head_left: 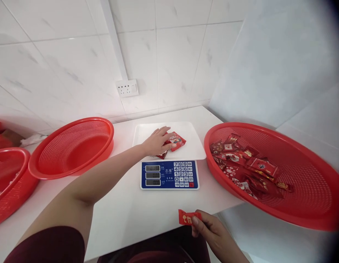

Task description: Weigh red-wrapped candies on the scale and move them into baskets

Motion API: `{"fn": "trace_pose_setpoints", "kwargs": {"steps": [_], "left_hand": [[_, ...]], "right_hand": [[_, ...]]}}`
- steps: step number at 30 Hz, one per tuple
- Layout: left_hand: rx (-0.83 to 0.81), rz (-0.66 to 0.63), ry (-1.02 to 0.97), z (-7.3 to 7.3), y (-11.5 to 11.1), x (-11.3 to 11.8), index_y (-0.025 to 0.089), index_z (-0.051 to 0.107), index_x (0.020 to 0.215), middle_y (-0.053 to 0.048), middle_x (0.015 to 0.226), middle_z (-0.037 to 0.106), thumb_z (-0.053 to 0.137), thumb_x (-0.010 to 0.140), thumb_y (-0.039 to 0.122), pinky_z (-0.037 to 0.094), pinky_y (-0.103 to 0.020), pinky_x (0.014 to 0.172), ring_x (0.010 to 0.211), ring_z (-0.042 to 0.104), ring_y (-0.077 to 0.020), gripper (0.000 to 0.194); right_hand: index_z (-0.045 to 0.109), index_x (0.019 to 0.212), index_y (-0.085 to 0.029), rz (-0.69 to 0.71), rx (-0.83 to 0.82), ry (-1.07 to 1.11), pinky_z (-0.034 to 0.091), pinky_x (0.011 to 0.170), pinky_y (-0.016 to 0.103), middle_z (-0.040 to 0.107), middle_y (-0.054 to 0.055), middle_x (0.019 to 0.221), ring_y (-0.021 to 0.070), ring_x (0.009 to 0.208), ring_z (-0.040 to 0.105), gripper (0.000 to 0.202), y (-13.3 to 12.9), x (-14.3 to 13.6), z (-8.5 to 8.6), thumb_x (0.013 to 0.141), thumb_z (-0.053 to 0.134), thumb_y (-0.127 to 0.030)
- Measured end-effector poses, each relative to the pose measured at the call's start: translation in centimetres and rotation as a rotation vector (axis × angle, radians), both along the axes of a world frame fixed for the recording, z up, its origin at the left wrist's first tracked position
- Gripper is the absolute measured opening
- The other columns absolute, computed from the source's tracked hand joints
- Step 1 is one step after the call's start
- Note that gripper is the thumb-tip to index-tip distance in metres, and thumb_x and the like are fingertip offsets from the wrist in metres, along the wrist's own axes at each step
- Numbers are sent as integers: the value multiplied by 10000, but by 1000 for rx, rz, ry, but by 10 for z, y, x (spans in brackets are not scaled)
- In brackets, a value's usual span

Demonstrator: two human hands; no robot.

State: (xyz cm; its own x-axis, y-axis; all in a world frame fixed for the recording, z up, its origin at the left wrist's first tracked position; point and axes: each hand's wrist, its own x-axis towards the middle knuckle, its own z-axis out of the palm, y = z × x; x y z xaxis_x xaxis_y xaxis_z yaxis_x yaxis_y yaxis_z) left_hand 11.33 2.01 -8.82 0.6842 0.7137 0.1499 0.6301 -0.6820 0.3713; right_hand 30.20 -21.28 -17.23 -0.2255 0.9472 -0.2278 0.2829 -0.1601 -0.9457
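My left hand [157, 143] reaches onto the white scale pan [142, 133], its fingers stretched out over several red wrapped packets. One packet [177, 141] sticks out to the right of the fingers, and part of a darker one [161, 155] shows under the palm. Between thumb and fingers, my right hand [210, 230] pinches a small red packet [189, 218] with gold lettering, near the front edge of the table. The scale's blue keypad panel [169, 175] faces me; its top display appears to read 0.198, the last digit being hard to make out.
To the right stands a big red perforated basket [314, 182] with many red wrapped packets [251, 164] in it. Another red basket [73, 144] stands at the left, with a further red basket [14, 204] at the far left edge. A wall socket [127, 88] is behind the white table [122, 219].
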Motion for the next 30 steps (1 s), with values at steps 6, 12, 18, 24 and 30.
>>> {"fn": "trace_pose_setpoints", "kwargs": {"steps": [6, 12, 18, 24, 30], "left_hand": [[-165, 23, -118, 19, -84, -26, 239, 584, 1075, -31, 1056, 654, 401, 917, 413, 472, -309, 834, 968, 599, -182, 297], [-768, 26, -67, -14, -165, -50, 212, 679, 895, -16, 792, 677, 529, 837, 477, 427, -232, 632, 698, 572, -146, 310], [-908, 137, -227, -36, -181, -55, 166, 666, 777, -6, 720, 605, 471, 875, 393, 389, -212, 604, 648, 499, -122, 315], [-1034, 138, -262, -42, -175, -61, 162, 607, 690, 32, 637, 495, 525, 835, 427, 347, -207, 557, 613, 431, -110, 313], [-858, 28, -282, -42, -170, -62, 167, 542, 606, 33, 604, 475, 489, 871, 409, 342, -210, 553, 587, 441, -102, 363]], "right_hand": [[549, 595, -194, 13, -7, 10, 404, 603, 265, 564, 13, 604, 157, 595, 518, 509, 5, -6, 1, 864, 391, -597], [566, 640, -185, 157, 6, 3, 386, 587, 249, 536, -3, 628, 143, 615, 495, 464, 16, -26, 14, 865, 424, -566], [503, 598, -186, 219, 3, 1, 349, 562, 236, 452, -26, 600, 125, 595, 431, 458, 24, -44, 13, 855, 442, -560], [577, 634, -181, 325, 29, -1, 351, 580, 228, 489, -23, 620, 119, 597, 460, 416, 28, -49, 16, 894, 443, -476], [568, 623, -184, 333, 94, -8, 339, 561, 228, 471, -26, 601, 113, 571, 454, 439, 32, -54, 17, 895, 431, -500]]}}
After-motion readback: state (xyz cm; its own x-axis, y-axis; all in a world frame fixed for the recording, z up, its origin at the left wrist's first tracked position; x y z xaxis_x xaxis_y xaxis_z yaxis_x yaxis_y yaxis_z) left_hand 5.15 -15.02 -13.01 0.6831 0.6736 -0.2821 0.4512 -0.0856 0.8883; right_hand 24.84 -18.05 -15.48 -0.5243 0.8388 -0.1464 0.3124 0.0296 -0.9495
